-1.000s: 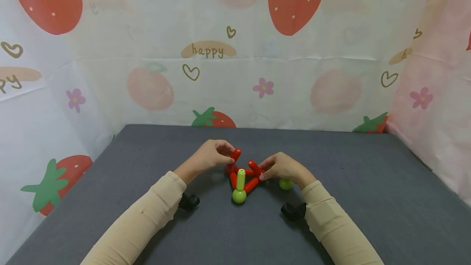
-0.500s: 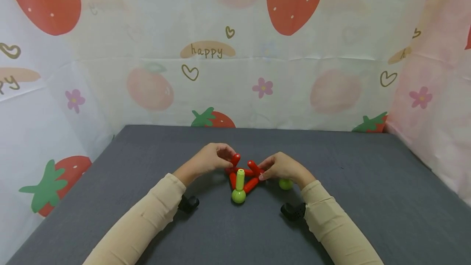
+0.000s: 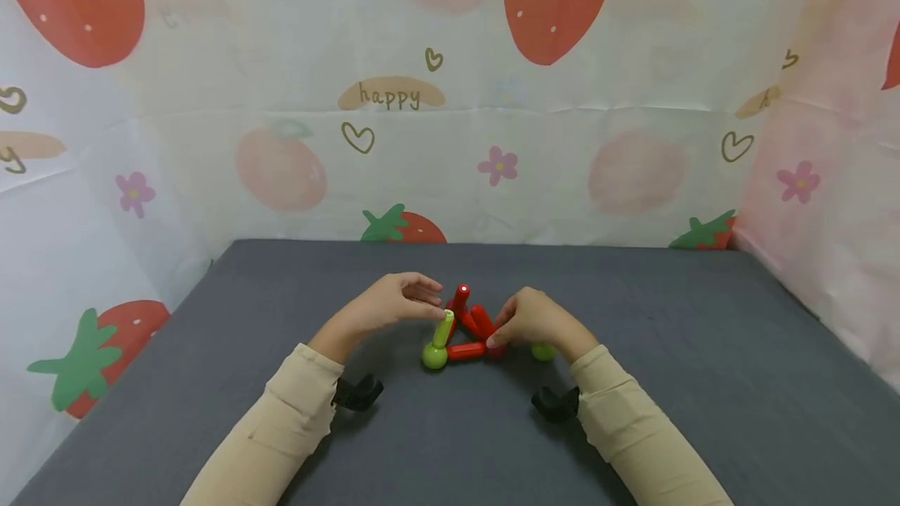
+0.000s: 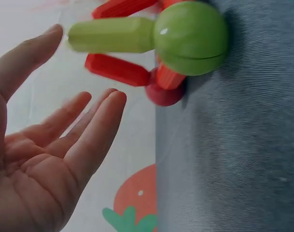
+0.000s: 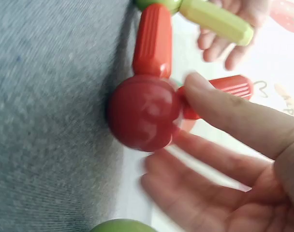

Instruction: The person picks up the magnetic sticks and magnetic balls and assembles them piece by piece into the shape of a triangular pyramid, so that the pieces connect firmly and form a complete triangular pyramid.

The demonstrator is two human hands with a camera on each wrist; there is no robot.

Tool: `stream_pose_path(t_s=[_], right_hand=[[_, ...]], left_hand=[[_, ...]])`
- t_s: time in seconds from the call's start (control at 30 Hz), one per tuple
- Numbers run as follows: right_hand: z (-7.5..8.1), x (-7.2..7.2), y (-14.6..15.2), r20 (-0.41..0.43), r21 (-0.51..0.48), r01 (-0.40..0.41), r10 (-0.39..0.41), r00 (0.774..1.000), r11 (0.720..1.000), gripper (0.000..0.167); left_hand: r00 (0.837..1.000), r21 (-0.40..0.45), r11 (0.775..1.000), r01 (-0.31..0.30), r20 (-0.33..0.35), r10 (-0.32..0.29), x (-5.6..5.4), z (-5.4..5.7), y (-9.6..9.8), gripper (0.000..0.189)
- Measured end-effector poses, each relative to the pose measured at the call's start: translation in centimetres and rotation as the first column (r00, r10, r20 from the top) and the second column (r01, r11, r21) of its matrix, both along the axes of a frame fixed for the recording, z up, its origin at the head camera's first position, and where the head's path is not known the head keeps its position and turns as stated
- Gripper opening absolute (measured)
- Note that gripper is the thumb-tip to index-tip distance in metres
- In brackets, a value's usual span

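Observation:
A triangular frame of rods and balls stands on the dark table. Its green ball (image 3: 434, 355) bears a raised light-green rod (image 3: 443, 328), and a red rod (image 3: 467, 351) runs from it to a red ball (image 5: 144, 113). Two further red rods rise at the back and right, one of them this raised red rod (image 3: 461, 297). My left hand (image 3: 390, 303) hovers with fingers spread beside the green rod, holding nothing. The thumb and fingers of my right hand (image 3: 537, 322) pinch the red ball where its raised rod joins.
A loose green ball (image 3: 543, 351) lies on the dark tabletop (image 3: 450, 443) just right of the frame, partly behind the right hand. A white curtain (image 3: 534, 115) printed with strawberries hangs behind the table and along its sides. Each wrist wears a black device (image 3: 358, 393).
The frame has turned, its green ball swinging left and away from me. My left hand has let go of the red rod and drawn back left. The right hand keeps its hold.

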State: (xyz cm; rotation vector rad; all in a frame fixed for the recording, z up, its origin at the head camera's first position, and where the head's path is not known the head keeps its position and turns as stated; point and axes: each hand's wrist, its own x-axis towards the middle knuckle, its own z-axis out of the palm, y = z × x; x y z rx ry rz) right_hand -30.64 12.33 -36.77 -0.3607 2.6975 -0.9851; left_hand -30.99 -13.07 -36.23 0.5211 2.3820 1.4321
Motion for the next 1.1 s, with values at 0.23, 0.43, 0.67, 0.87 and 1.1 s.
stream_pose_path(t_s=[0.23,0.43,0.67,0.87,1.1], right_hand=[[0.5,0.4,-0.3,-0.088,-0.169,-0.116,0.103,0.991,0.979,0.064],[0.5,0.5,-0.5,-0.110,-0.179,-0.152,0.134,0.985,0.972,0.067],[0.3,0.6,-0.6,-0.130,-0.175,-0.138,0.116,0.985,0.975,0.058],[-0.1,0.5,-1.0,-0.172,-0.171,-0.122,0.092,0.981,0.978,0.056],[-0.4,0.6,-1.4,-0.188,-0.173,-0.093,0.060,0.980,0.981,0.047]], left_hand=[[0.998,-0.018,0.998,0.066,-0.002,-0.066,0.4,-1.0,0.5,0.059],[0.998,-0.022,0.999,0.042,-0.056,-0.043,0.5,-1.3,1.1,0.054],[0.996,-0.012,1.000,-0.006,-0.094,0.005,0.7,-1.7,1.5,0.053],[0.992,-0.004,0.998,-0.065,-0.106,0.064,0.8,-2.1,1.8,0.045],[0.990,0.008,0.996,-0.093,-0.101,0.094,0.6,-2.3,1.8,0.042]])
